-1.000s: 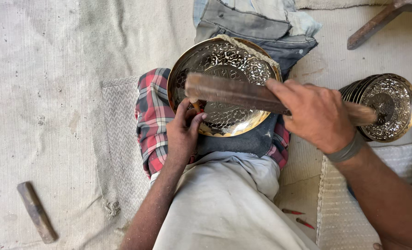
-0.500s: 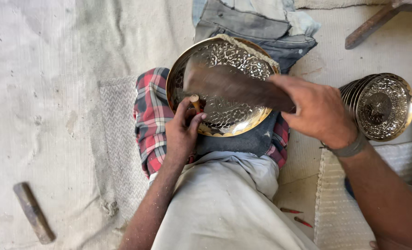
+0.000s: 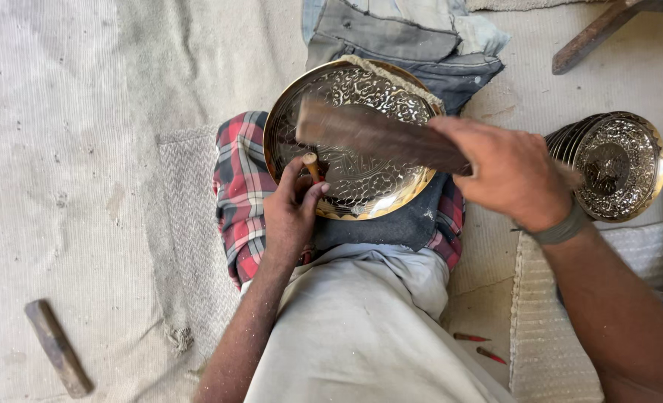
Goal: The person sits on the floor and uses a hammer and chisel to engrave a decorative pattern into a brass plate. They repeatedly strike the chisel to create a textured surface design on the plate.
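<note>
Two bare hands at work over one engraved brass plate, which lies on a dark pad and plaid cloth on our lap, at about 12 o'clock from the light trousers. Our left hand sits at the plate's 8 o'clock rim, fingers curled and pinching a short punch whose tip rests on the patterned face. Our right hand is closed in a fist around one end of a flat wooden mallet; the bat lies across the plate toward 10 o'clock, blurred, so we cannot tell whether it touches the punch. A band shows on the right wrist. At 3 o'clock from the plate, well apart, a stack of similar embossed plates leans on a woven mat. At 7 o'clock, far out on the sackcloth, lies a metal bar. Folded grey cloth sits at 12 o'clock, just beyond the rim.
</note>
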